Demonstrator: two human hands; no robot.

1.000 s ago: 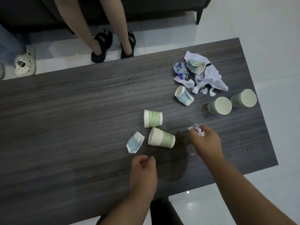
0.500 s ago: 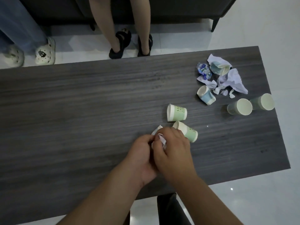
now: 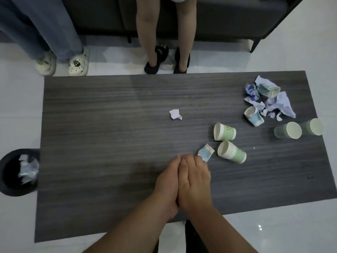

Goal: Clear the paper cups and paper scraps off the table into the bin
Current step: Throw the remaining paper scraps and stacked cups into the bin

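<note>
Both hands lie pressed side by side on the tabletop (image 3: 109, 143) near its front edge, the left hand (image 3: 166, 181) touching the right hand (image 3: 194, 183). The fingers are curled down over something I cannot see, so whether either hand holds a scrap cannot be told.

The flattened blue cup (image 3: 205, 152) sits right at the right fingertips, and two green cups (image 3: 226, 132) (image 3: 232, 152) lie on their sides just beyond it. A lone paper scrap (image 3: 175, 114) rests mid-table, well apart from the hands. The main heap — torn paper (image 3: 279, 105), a crushed blue cup (image 3: 253, 115) and another cup (image 3: 269, 89) — is at the far right, with two more tipped cups (image 3: 289, 132) (image 3: 312, 126) beside it.

The bin (image 3: 11, 172) stands on the floor off the left end, already holding some paper.

Risks, as I judge them: the cups on their sides could roll off the right or front edge if nudged; small scraps may slip out of a loose two-handed gather on the long carry to the bin; the tiny white speck (image 3: 254, 148) is easy to miss.

No readable writing — the green cups bear only a faint printed figure.
</note>
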